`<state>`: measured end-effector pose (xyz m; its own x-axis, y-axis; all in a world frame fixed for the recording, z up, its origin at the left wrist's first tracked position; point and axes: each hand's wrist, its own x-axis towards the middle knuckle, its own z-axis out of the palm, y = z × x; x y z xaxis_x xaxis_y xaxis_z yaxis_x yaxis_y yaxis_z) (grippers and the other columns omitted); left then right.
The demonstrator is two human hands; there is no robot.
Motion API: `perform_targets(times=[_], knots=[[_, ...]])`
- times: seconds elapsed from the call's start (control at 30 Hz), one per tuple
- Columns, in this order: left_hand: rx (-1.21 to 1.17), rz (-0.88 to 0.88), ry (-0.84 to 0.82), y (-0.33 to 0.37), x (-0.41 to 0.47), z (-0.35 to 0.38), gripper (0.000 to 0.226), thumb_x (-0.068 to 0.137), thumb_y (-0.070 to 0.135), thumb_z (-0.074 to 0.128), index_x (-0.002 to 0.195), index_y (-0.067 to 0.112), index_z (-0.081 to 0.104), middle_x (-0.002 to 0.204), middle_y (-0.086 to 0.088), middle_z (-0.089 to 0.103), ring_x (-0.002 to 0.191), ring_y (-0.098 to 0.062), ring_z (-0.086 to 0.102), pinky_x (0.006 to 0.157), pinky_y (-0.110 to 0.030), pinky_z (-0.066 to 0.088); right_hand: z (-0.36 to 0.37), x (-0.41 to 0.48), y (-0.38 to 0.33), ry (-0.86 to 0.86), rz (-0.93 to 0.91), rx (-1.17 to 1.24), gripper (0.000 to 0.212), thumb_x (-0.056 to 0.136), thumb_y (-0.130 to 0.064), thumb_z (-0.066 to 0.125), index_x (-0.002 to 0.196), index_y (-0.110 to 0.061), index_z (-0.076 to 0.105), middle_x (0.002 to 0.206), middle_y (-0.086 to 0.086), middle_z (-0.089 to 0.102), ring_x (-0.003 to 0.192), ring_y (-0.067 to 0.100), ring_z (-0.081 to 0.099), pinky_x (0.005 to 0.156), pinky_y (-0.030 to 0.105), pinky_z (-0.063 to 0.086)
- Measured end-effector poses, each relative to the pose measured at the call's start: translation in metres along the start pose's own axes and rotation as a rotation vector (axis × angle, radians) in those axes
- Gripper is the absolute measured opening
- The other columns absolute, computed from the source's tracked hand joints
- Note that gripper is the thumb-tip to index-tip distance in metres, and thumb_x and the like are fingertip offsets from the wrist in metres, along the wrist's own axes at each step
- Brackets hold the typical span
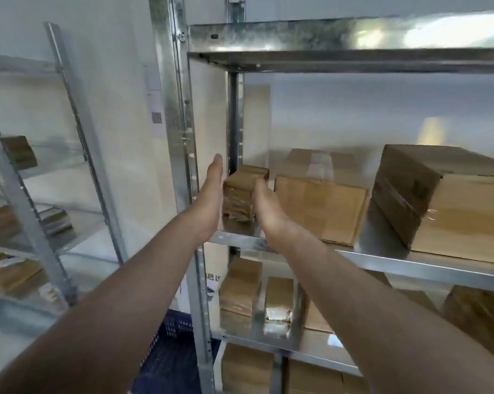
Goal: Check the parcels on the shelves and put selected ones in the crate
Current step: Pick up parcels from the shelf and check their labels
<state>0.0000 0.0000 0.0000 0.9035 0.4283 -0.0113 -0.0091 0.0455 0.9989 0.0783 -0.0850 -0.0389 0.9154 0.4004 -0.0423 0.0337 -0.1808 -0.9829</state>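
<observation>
Parcels: small brown stack [241, 191] sits at the left end of the metal shelf [382, 258], by the rear corner post.
Left hand [211, 194]: flat, fingers straight, palm facing the stack's left side; contact unclear.
Right hand [268, 209]: fingers extended along the stack's right side, between it and a medium carton [319, 206].
Large carton [444, 200]: farther right, same shelf.
Crate [169, 354]: dark blue, low beside the rack.
</observation>
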Motion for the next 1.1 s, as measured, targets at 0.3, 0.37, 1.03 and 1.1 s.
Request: perform_targets(times=[0.3, 0.37, 1.03, 1.1], knots=[[0.12, -0.183, 0.083, -0.009, 0.109, 0.0, 0.117, 0.074, 0.101, 0.009, 0.167, 0.031, 0.023, 0.173, -0.007, 0.025, 0.16, -0.029, 0.021, 0.13, -0.055, 0.008, 0.006, 0.07, -0.01, 0.06, 0.102, 0.049, 0.067, 0.114, -0.052, 0.023, 0.169, -0.014, 0.023, 0.17, 0.011, 0.036, 0.156, 0.03, 0.034, 0.116, 0.038, 0.029], [0.127, -0.23, 0.06, -0.007, 0.121, -0.002, 0.11, 0.082, 0.096, 0.009, 0.167, 0.028, 0.024, 0.172, -0.011, 0.027, 0.159, -0.031, 0.022, 0.129, -0.055, 0.009, 0.006, 0.08, -0.012, 0.122, 0.133, 0.053, 0.064, 0.115, -0.046, 0.025, 0.168, -0.01, 0.026, 0.168, 0.013, 0.038, 0.154, 0.032, 0.036, 0.122, 0.042, 0.028], [0.071, -0.154, -0.032, -0.03, 0.163, 0.0, 0.161, 0.011, 0.118, 0.016, 0.147, 0.041, 0.052, 0.155, -0.009, 0.053, 0.138, -0.04, 0.052, 0.113, -0.065, 0.038, -0.003, 0.046, -0.014, 0.228, -0.033, 0.079, 0.05, 0.107, -0.003, 0.043, 0.156, -0.015, 0.039, 0.118, 0.004, 0.063, 0.104, 0.018, 0.062, 0.079, 0.029, 0.054], [0.069, -0.161, -0.021, -0.032, 0.165, -0.002, 0.16, 0.009, 0.118, 0.019, 0.145, 0.041, 0.052, 0.15, -0.009, 0.057, 0.133, -0.04, 0.056, 0.109, -0.065, 0.041, -0.006, 0.04, -0.012, 0.202, -0.041, 0.047, 0.054, 0.105, -0.001, 0.049, 0.156, -0.013, 0.036, 0.127, 0.005, 0.06, 0.106, 0.014, 0.059, 0.084, 0.027, 0.052]])
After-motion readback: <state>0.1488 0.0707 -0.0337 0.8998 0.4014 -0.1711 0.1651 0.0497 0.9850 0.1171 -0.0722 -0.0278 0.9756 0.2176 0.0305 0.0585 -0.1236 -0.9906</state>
